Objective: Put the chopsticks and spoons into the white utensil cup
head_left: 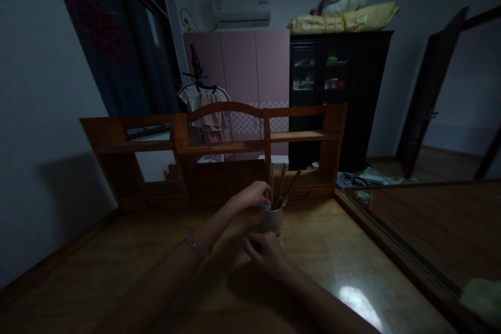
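Note:
A pale, patterned utensil holder [271,221] stands upright on the wooden surface. Several long, thin wooden sticks [281,182], perhaps chopsticks, lean up out of it. My left hand [257,194] is at the holder's upper left rim, fingers bent downward and pressed together. Just under those fingertips is a small whitish piece [265,206]; dim light hides whether it is held. In front of the holder, close to its base, my right hand [268,251] has its fingers curled in, and nothing shows between them.
Behind the holder runs a wooden shelf unit [219,147] with open compartments. A raised wooden edge [376,235] borders the surface on the right. Farther back are a pink wardrobe [238,68], a dark cabinet [362,78] and hanging clothes [211,109].

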`<state>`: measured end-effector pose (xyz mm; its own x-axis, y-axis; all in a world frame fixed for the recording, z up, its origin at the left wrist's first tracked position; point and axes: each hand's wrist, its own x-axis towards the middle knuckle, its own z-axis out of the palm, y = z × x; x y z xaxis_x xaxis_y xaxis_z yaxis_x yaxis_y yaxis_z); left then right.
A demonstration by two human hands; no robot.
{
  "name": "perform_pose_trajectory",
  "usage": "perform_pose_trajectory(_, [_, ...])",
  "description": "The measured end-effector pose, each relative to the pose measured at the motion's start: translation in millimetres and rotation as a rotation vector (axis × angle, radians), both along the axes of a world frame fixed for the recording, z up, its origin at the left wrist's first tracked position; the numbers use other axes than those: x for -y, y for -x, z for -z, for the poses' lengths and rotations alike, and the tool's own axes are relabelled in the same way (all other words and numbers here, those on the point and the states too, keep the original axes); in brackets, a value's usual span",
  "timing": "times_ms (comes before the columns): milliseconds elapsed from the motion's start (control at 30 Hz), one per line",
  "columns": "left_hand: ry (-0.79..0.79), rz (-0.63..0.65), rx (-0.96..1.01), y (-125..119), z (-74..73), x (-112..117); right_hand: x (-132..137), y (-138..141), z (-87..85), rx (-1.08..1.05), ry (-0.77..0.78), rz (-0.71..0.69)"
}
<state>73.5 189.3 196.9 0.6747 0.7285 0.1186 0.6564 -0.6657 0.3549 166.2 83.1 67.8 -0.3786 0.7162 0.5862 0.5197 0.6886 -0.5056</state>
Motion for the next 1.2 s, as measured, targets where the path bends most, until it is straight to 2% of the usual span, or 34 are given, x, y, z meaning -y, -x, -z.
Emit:
perform_pose_trajectory(167, [-0.002,-0.025,-0.014,-1,0.0,-1,-1,0,0.7,0.021,0.004,0.011])
perform_pose_trajectory(500, [-0.035,-0.118,-0.035,4,-10.1,6,3,-1,-3.7,0.045,-0.012,-0.004])
perform_pose_trajectory(800, [-0.053,-0.124,-0.021,1,-13.2,10,0,-1,-2.0,0.048,-0.008,0.0])
perform_pose_trajectory(1067, [-0.153,-0.178,0.063,0,-18.8,19,-1,-1,0.3,0.04,0.003,-0.014])
perform_pose_trajectory(1133, [-0.154,-0.159,0.079,0,-17.1,20,-1,-1,0.8,0.044,0.004,-0.017])
perform_pose_trajectory(1200, [-0.117,-0.086,0.074,-1,-13.8,20,-2,0,0.9,0.048,0.004,-0.016])
